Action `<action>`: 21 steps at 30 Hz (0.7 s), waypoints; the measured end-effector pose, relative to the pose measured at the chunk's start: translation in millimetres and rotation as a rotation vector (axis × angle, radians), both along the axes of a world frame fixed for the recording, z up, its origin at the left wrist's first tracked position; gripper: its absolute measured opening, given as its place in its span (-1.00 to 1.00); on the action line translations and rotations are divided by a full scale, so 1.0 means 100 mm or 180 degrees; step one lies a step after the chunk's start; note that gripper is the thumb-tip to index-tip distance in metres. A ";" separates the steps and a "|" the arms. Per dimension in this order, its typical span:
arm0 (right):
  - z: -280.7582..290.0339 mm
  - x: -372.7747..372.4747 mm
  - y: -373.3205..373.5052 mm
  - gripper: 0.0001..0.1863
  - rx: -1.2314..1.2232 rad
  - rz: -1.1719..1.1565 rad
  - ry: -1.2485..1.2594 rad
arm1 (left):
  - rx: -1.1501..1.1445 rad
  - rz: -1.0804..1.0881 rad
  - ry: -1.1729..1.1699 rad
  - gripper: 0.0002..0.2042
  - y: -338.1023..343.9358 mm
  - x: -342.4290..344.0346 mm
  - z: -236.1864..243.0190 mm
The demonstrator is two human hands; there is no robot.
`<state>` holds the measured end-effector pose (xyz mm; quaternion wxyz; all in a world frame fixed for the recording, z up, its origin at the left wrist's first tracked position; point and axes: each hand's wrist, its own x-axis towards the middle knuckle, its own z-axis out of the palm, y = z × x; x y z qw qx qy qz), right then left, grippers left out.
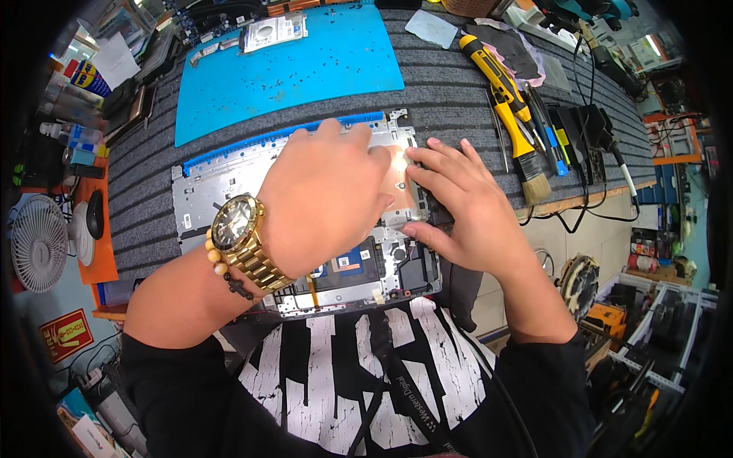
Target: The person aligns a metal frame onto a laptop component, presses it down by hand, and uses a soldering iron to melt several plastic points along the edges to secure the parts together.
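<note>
An opened laptop chassis point(195, 200) lies across the striped mat, with a silver metal plate, a copper-coloured patch point(399, 200) and a blue strip point(221, 153) along its top edge. My left hand point(324, 191), wearing a gold watch and bead bracelet, arches over the chassis with fingers curled down near that strip; their tips and anything in them are hidden. My right hand point(466, 206) rests at the chassis's right edge, fingers spread and touching it, thumb lower down. Dark internal parts point(343, 267) show below my left hand.
A blue silicone pad point(290, 72) bearing a hard drive point(271, 30) sits behind the chassis. Yellow tools, a brush point(527, 168), screwdrivers and cables lie on the right of the striped mat point(141, 175). A white fan point(38, 240) and spray cans stand at left; metal shelving point(641, 343) is at lower right.
</note>
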<state>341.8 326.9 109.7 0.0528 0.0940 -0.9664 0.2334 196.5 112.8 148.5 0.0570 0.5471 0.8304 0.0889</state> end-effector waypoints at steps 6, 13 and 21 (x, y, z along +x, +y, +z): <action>-0.05 0.02 -0.01 -0.28 -0.0243 -0.0105 -0.0007 | 0.0188 -0.0195 -0.0215 -0.65 0.08 0.00 -0.07; -0.14 0.05 0.04 -0.29 -0.0393 -0.0074 0.0078 | 0.0497 -0.0305 -0.0143 -0.68 0.08 0.01 -0.20; -0.10 0.15 0.22 -0.36 -0.0817 -0.0091 0.0121 | -0.0083 -0.0327 0.0124 -0.55 0.10 0.04 -0.13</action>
